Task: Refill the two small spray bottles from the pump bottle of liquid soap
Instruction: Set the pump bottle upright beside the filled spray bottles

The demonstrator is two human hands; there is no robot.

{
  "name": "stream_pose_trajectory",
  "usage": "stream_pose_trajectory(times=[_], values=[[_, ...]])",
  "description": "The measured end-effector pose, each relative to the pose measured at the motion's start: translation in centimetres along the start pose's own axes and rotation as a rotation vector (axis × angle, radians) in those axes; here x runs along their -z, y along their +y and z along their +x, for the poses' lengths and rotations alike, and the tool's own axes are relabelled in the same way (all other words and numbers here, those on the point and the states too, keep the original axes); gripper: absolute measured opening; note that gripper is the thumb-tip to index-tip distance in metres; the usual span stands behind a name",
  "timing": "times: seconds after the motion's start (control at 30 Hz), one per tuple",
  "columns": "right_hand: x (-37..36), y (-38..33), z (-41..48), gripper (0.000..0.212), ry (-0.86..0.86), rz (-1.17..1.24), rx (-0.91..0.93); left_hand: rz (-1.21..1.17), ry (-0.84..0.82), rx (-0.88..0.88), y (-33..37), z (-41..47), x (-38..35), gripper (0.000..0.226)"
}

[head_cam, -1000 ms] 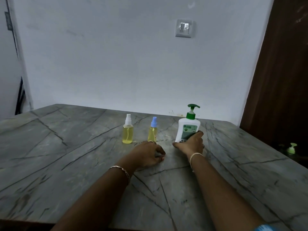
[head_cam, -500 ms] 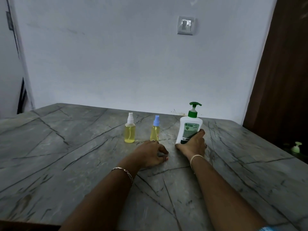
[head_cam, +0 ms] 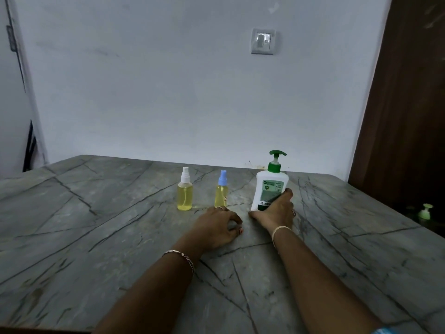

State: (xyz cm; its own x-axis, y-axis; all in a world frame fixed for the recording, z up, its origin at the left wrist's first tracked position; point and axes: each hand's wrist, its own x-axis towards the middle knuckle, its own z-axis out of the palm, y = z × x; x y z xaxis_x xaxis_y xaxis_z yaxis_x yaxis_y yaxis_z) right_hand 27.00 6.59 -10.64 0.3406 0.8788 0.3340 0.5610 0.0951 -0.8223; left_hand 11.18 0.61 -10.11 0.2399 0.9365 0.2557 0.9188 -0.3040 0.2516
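From the head view, my right grip (head_cam: 274,213) is clamped on the lower body of the pump bottle (head_cam: 269,186), thumb low on the near-left side and fingers wrapped around the right. The bottle stands upright on the table (head_cam: 96,213), long axis vertical, and its green nozzle points right, away from the spray bottles. My left grip (head_cam: 216,225) rests on the table just left of the right one, fingers loosely curled and holding nothing. The blue-capped spray bottle (head_cam: 221,194) stands upright just beyond its knuckles, so close I can't tell whether they touch. The white-capped spray bottle (head_cam: 185,194) stands further left, apart from the blue one and near the same hand. Both show yellow liquid and both have their spray heads on. So everything to be filled lies left of the pump bottle, and the left grip is plainly the nearer one to both. I judge that the heads have to come off before any soap goes in, and that the blue-capped bottle is the easy first pick for the left.
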Motion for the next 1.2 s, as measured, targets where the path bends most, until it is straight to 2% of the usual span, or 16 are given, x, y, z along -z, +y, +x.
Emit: stream_pose_trajectory(times=[0.27,0.37,0.47,0.57,0.7,0.83,0.9,1.03,1.13,1.2], values=[[1.6,0.5,1.1,0.114,-0.167,-0.007,-0.01,0.065,0.038,0.035,1.3,0.4,-0.3,0.041],[2.2,1.1,1.9,0.123,-0.247,-0.041,0.016,-0.18,0.053,0.108,1.8,1.5,-0.3,0.054],[2.6,1.7,3.7,0.129,-0.378,-0.083,-0.001,-0.457,0.117,0.289,1.9,3.8,-1.2,0.067],[3.1,1.9,5.6,0.12,-0.493,-0.151,0.011,-0.545,0.141,0.395,2.1,6.1,-1.7,0.07],[4.1,1.2,6.8,0.105,-0.548,-0.218,0.087,-0.353,0.058,0.365,2.9,8.4,-1.4,0.077],[4.8,1.3,6.8,0.097,-0.584,-0.151,0.029,-0.224,-0.03,0.397,4.2,9.3,-1.3,0.078],[5.1,1.5,6.6,0.083,-0.58,-0.057,-0.032,-0.271,-0.048,0.438,4.7,9.2,-1.0,0.075],[5.3,2.3,6.0,0.072,-0.556,0.15,-0.192,-0.614,-0.021,0.581,5.7,8.1,-0.7,0.064],[5.6,2.2,5.7,0.07,-0.542,0.21,-0.275,-0.638,0.021,0.575,6.8,7.2,-0.6,0.054],[5.7,2.3,5.0,0.067,-0.534,0.225,-0.317,-0.597,0.009,0.56,7.6,6.3,-0.8,0.058]])
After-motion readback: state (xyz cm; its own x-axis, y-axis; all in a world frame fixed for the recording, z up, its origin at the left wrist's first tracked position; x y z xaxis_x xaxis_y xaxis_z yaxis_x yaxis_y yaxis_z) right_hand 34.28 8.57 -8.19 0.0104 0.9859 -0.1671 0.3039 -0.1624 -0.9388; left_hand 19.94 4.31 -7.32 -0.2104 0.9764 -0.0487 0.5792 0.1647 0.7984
